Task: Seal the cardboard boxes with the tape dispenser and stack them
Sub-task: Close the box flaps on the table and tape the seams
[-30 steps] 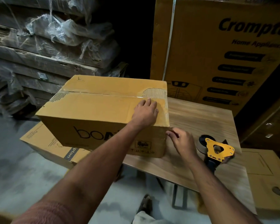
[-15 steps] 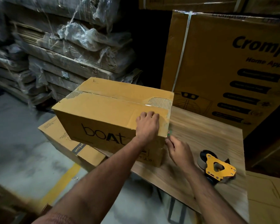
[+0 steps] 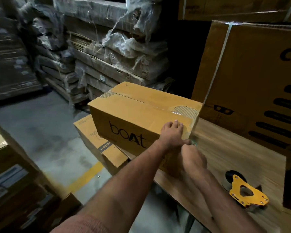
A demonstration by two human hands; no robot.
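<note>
A brown cardboard box (image 3: 133, 111) printed "boAt" lies on the left end of a wooden table (image 3: 233, 153), with clear tape along its top seam. My left hand (image 3: 171, 133) rests flat on the box's top near its right front corner. My right hand (image 3: 193, 155) is blurred by motion; its fingertips touch the box's right front edge just below that corner, where a strip of tape hangs down. A yellow tape dispenser (image 3: 247, 194) lies on the table to the right, apart from both hands.
A flatter cardboard box (image 3: 94, 140) sits under and left of the boAt box. A large strapped Crompton carton (image 3: 250, 81) stands behind the table. Plastic-wrapped flat cartons (image 3: 116, 56) are stacked at the back, and more boxes (image 3: 10, 174) stand at the left on the concrete floor.
My view has swung left and lower. My left hand stays on the box top. My right hand has shifted along the box's right front edge and is now blurred.
</note>
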